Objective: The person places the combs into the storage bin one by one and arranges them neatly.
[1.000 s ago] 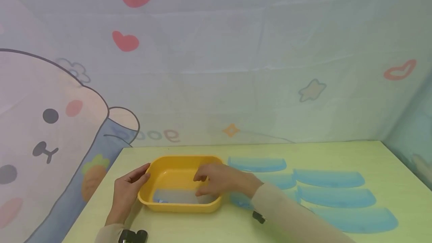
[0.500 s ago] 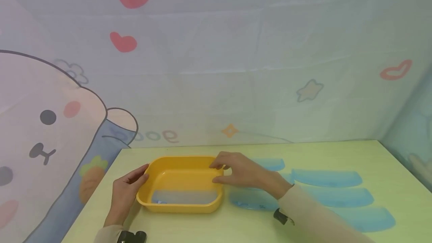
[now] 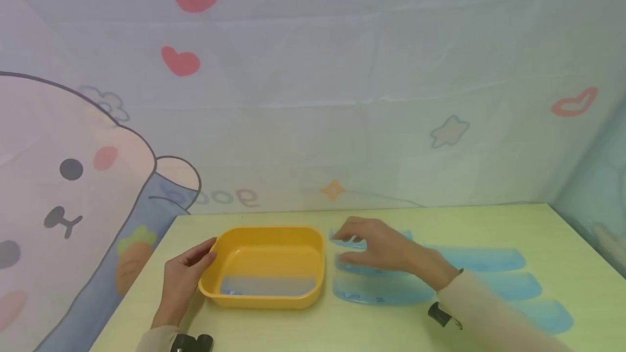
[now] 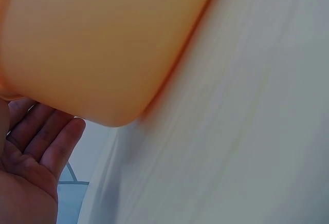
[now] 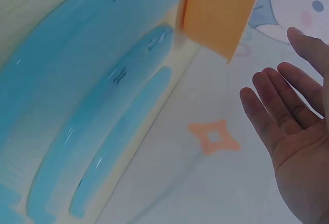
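Observation:
At the left end of a yellow plastic basin (image 3: pixel 264 302), my left hand (image 3: pixel 182 276) holds the rim, thumb at the edge and fingers along the outer wall. A translucent bluish comb (image 3: pixel 269 286) lies inside the basin near its front wall. My right hand (image 3: pixel 386 246) is over the left column of blue combs, fingers spread and loosely bent, with nothing in it. Below it are a front comb (image 3: pixel 381 291), a middle comb (image 3: pixel 371 270) and a back comb (image 3: pixel 354 242), the last two partly covered. The right wrist view shows the right hand's palm (image 5: pixel 303 162) bare.
Farther right lies a second column of blue combs, with a back comb (image 3: pixel 494 258), a middle comb (image 3: pixel 518 285) and a front comb (image 3: pixel 548 316), partly behind the right sleeve (image 3: pixel 494 308). A printed cloth (image 3: pixel 303 80) hangs behind the pale yellow table (image 3: pixel 274 333).
My right hand has moved rightward out of the basin, past its right rim, to above the left column of combs. The left hand stays at the basin; the comb inside lies still.

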Available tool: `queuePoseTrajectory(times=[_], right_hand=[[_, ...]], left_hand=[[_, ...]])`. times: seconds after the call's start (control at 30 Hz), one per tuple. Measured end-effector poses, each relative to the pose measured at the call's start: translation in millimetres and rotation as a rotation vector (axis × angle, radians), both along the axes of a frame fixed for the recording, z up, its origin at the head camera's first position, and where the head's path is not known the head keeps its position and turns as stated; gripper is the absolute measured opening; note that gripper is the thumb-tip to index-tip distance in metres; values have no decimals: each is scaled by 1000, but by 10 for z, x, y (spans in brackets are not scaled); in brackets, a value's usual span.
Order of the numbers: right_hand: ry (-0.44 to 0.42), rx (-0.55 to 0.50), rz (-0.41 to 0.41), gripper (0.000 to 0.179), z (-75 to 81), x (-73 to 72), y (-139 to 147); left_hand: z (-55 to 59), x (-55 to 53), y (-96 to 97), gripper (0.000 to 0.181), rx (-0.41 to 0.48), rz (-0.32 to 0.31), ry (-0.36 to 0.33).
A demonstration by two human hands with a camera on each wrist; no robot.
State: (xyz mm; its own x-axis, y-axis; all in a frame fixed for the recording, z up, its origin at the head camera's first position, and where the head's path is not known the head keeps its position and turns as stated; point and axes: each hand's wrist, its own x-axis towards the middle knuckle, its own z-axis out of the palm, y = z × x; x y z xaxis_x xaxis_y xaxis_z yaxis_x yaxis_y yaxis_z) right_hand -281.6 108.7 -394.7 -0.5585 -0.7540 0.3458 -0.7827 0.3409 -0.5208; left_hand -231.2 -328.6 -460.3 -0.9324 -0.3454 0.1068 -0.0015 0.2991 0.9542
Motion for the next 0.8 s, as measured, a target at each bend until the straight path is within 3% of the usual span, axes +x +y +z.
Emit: queuePoseTrajectory(times=[0.43, 0.8], right_hand=[[11, 46, -101, 31, -26, -81, 620], [8, 88, -216, 32, -182, -117, 1209]], left_hand=[[28, 29, 27, 40, 6, 0, 9], [41, 45, 35, 40, 12, 0, 19]])
